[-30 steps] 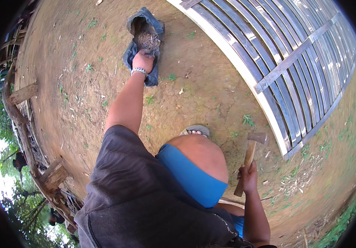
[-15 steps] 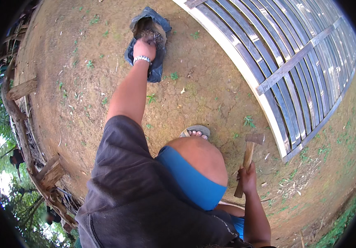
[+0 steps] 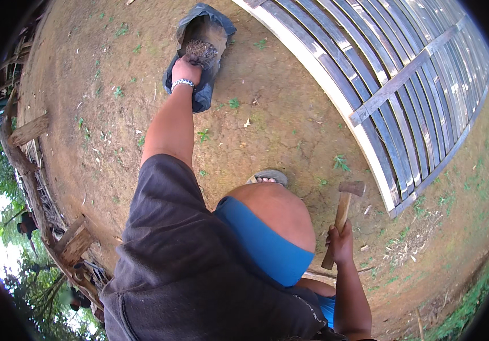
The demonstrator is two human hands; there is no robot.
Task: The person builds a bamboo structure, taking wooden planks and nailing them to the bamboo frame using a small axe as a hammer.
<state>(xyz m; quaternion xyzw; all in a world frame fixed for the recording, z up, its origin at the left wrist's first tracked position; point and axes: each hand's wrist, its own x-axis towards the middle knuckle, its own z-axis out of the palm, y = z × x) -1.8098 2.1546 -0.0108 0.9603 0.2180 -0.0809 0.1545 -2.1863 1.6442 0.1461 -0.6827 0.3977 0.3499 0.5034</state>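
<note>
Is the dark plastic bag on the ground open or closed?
Open. The dark plastic bag lies on the bare dirt with its mouth spread, showing a tangled brownish clump inside, which the left hand reaches into.

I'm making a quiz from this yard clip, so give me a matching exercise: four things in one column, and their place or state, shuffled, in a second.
Things:
1. hammer
2. dark plastic bag
3. slatted wooden panel
4. wristband

Places or states:
A. lying flat on the dirt, far right
B. on the outstretched left arm
C. gripped by its wooden handle in the right hand
D. open on the ground, the left hand at its mouth

Pairs: 1-C, 2-D, 3-A, 4-B
</note>
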